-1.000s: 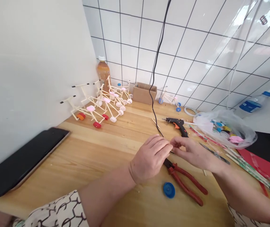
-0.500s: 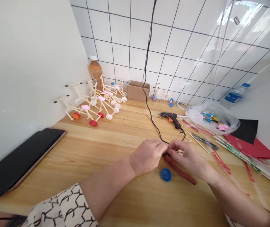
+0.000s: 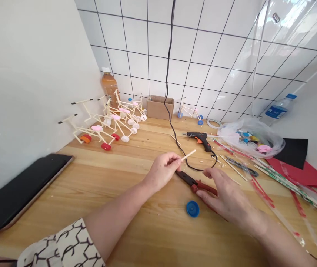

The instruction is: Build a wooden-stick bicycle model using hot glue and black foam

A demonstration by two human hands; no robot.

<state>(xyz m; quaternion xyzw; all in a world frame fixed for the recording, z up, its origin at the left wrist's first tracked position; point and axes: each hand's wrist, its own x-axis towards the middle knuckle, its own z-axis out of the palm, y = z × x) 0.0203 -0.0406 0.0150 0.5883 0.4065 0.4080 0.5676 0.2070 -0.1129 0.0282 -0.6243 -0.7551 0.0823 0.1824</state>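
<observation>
My left hand [image 3: 164,170] pinches a short pale wooden stick [image 3: 189,155], which points up and to the right from the fingertips. Below and right of it, red-handled pliers [image 3: 194,185] lie on the wooden table [image 3: 114,222]. My right hand [image 3: 226,196] is over the plier handles with thumb and fingers spread apart; part of the handles is hidden beneath it. A blue bottle cap [image 3: 192,209] rests just below the pliers, its hollow side up. Behind the hands lies a black glue gun [image 3: 200,139] with an orange trigger.
Several small stick models [image 3: 105,122] with cap wheels stand at the back left, near a bottle [image 3: 110,87]. A cardboard box [image 3: 160,107] is against the tiled wall. A black phone [image 3: 25,189] lies left; a bag of caps [image 3: 251,139], scissors [image 3: 242,165] and red paper [image 3: 300,172] lie right.
My hands have parted. The left moved slightly left, with the stick now showing; the right opened and came down over the pliers.
</observation>
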